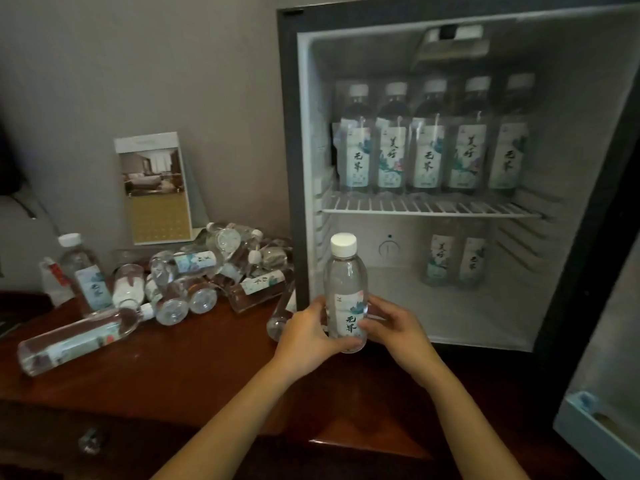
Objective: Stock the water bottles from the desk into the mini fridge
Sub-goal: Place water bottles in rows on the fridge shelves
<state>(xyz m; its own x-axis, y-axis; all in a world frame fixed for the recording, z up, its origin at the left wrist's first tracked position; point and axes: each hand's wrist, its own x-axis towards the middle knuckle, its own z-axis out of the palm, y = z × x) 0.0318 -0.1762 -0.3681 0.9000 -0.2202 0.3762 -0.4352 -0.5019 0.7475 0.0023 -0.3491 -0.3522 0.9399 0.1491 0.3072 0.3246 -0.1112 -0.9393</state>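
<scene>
Water bottle sits upright right at the mini fridge's open front, low down. Left hand and right hand both have fingers curled onto its label, probably to keep it standing and label-out like the two bottles at the fridge's back. The bottle pile left of the fridge is too jumbled to count, and the fridge door is cut off.

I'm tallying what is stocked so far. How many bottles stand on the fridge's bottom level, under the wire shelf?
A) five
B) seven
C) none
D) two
D: two bottles stand side by side at the back under the wire shelf, which itself carries five; the held bottle is not yet inside.
</scene>
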